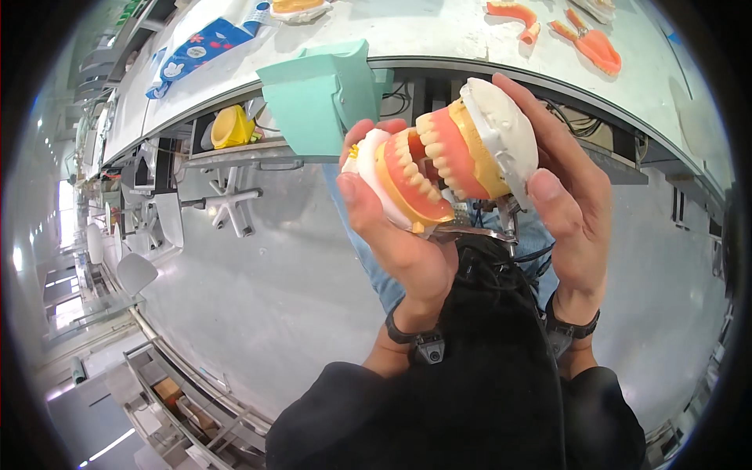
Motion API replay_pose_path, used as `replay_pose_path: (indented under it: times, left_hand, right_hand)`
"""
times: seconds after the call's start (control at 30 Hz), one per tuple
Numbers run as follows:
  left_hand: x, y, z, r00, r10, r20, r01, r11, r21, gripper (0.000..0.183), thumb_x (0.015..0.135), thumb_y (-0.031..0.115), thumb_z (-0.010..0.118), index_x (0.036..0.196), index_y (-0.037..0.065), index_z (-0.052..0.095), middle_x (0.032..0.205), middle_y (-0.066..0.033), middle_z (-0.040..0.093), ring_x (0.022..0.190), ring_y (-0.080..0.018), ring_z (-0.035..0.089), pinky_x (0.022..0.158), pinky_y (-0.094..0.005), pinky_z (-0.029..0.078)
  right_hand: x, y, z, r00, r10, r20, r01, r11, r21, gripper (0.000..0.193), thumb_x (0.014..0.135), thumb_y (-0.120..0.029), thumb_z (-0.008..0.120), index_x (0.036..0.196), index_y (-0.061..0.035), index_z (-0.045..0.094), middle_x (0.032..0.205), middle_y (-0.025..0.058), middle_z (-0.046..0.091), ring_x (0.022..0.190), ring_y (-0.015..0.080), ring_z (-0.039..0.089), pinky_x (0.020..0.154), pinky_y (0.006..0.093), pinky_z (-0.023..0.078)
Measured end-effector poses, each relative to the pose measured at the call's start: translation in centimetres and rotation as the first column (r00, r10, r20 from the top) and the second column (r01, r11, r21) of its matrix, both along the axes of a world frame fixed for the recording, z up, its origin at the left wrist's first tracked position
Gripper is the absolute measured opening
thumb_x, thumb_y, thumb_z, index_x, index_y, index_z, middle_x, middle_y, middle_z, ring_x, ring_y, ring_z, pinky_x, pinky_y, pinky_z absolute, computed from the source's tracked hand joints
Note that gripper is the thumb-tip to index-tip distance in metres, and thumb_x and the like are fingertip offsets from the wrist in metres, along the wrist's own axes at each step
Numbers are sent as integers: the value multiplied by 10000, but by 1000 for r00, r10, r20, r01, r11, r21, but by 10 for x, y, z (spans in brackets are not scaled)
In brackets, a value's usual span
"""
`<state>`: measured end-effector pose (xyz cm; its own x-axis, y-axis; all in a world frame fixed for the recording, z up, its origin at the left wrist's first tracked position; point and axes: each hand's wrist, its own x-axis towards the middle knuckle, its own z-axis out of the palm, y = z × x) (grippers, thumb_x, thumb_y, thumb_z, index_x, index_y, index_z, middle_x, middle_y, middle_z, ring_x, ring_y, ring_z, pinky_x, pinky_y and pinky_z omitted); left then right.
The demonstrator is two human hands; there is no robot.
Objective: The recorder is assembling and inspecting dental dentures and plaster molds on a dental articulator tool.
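Above my lap I hold a dental articulator (478, 233) carrying two facing plaster casts, its metal frame partly hidden below. My left hand (411, 258) closes round the white left-side cast (368, 160), which bears a pink denture (411, 192) with cream teeth. Around the larger right-side cast (505, 129) my right hand (576, 211) is wrapped, thumb on its near side and fingers behind. That cast carries a second pink denture (458, 160) on a yellowish base. The two rows of teeth face each other, tilted, with a gap between them.
Ahead is a white workbench (427, 31) with pink horseshoe-shaped pieces (517, 16) and a pink plate (599, 51) at its right. A blue flowered pack (207, 51) lies at left. A teal bin (317, 102) hangs at the bench edge, near an open drawer holding a yellow object (231, 125).
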<state>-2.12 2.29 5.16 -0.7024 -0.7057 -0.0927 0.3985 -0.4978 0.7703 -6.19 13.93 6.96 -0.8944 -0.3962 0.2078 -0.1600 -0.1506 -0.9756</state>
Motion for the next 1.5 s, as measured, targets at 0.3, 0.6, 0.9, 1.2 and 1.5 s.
replay_pose_path:
  times: [0.3,0.6,0.9,1.2,1.5]
  left_hand:
    - [2,1,8,998,-4,67,9,997,-76,664,992,581,345,1321,11,431,1253,-138,540,1188,-253,524,1028,-393,413]
    - [5,-8,4,979,-162,122,181,969,-168,615,1029,517,334,1370,8,387,1282,-141,531,1197,-245,533,1026,-386,418]
    - [-1,-23,-2,892,-451,45,448,862,-238,794,877,263,618,1494,-19,205,1367,-183,453,1260,-278,479,1069,-395,378]
    - [-4,-23,-4,849,-528,-18,498,812,-304,930,788,245,718,1494,-33,180,1439,-223,357,1323,-296,410,1099,-421,348]
    - [-9,-19,-2,861,-508,15,509,861,-1,727,894,369,548,1452,-20,294,1387,-181,465,1254,-300,513,1048,-466,431]
  right_hand:
    - [-6,1,-3,996,5,-84,3,996,93,685,951,-459,526,1394,60,470,1337,189,562,1224,229,541,1044,334,388]
    - [-13,3,-13,997,-16,-72,22,996,85,588,950,-352,586,1366,53,497,1222,150,620,1092,182,591,941,294,441]
    - [-21,8,-11,961,-180,210,188,982,-15,496,929,-275,658,1273,69,558,1006,109,688,825,138,665,695,260,546]
    - [-20,14,-13,970,-224,89,230,971,-66,489,984,-314,565,1295,63,559,1017,88,673,828,127,642,685,262,538]
    - [-25,34,3,991,-92,101,91,996,16,611,1037,-401,312,1349,95,485,1198,216,636,817,267,714,708,307,579]
